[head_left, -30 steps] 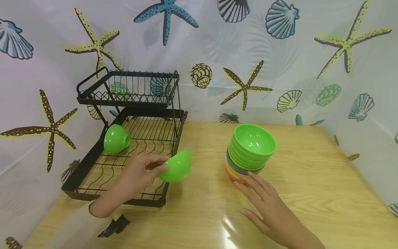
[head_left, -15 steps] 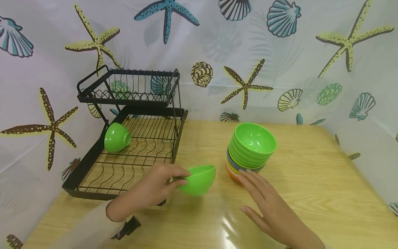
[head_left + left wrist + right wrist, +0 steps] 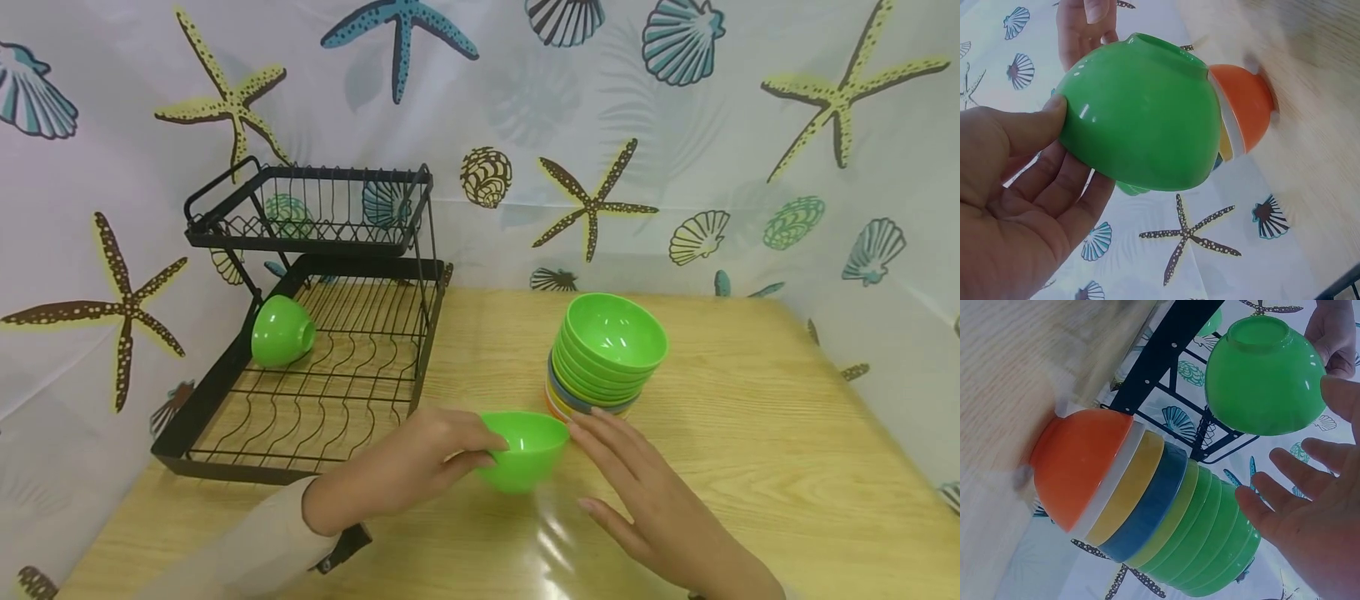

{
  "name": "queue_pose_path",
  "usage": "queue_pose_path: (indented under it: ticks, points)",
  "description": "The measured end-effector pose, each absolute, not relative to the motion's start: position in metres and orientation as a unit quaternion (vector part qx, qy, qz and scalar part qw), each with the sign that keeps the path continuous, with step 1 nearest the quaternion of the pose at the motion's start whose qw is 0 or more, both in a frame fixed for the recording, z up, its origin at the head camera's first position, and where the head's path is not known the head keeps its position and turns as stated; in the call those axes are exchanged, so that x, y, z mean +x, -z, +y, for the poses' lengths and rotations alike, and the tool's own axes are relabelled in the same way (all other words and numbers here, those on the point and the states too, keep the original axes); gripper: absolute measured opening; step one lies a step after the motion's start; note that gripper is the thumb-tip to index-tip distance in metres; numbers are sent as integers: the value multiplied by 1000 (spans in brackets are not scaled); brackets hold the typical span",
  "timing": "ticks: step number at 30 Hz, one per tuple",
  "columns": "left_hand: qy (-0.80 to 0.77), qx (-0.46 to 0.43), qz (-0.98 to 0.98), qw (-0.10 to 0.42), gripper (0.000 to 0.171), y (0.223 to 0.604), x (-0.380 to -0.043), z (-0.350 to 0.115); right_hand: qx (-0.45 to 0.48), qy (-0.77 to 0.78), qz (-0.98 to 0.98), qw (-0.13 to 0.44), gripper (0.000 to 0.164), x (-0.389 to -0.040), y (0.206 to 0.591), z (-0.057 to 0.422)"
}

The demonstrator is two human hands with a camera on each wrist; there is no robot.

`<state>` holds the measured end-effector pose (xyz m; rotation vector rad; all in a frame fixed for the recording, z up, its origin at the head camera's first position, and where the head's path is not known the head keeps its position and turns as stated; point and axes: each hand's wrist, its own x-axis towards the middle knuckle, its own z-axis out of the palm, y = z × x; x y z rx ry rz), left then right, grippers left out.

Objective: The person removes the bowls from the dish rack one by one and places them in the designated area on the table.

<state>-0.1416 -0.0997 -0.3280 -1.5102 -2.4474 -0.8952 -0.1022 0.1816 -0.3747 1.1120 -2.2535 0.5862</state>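
Note:
A green bowl (image 3: pixel 528 467) hangs above the table, pinched at its left rim between the thumb and fingers of my left hand (image 3: pixel 427 458). The left wrist view shows the bowl's (image 3: pixel 1147 119) smooth outer side, with the thumb on the near face. My right hand (image 3: pixel 648 500) is held with its fingers stretched out, fingertips close to the bowl's right rim. Just beyond those fingertips stands a leaning stack of nested bowls (image 3: pixel 603 375), green ones on top. Lower down in the right wrist view come a blue, a yellow, a white and an orange bowl (image 3: pixel 1079 465).
On the left stands a black two-tier dish rack (image 3: pixel 300 400). Another green bowl (image 3: pixel 281 331) lies on its side in the rack's lower tier, at the left edge. A white curtain (image 3: pixel 480 100) printed with shells and starfish surrounds the wooden table (image 3: pixel 772 417).
My left hand has carried the green bowl rightward from the rack's front corner toward my right hand, and the bowl has tilted more upright. The right hand has hardly moved.

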Motion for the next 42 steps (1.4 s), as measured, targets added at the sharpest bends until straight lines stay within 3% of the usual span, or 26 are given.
queue_pose_path:
  ticks: [19, 29, 42]
  points:
    - [260, -563, -778, 104, 18, 337, -139, -83, 436, -211, -830, 275, 49, -100, 377, 183]
    - [230, -570, -775, 148, 17, 340, -136, -79, 475, -231, -776, 345, 34, -102, 372, 180]
    - [205, -591, -757, 191, 21, 343, -134, -82, 496, -239, -753, 361, 27, -104, 372, 175]
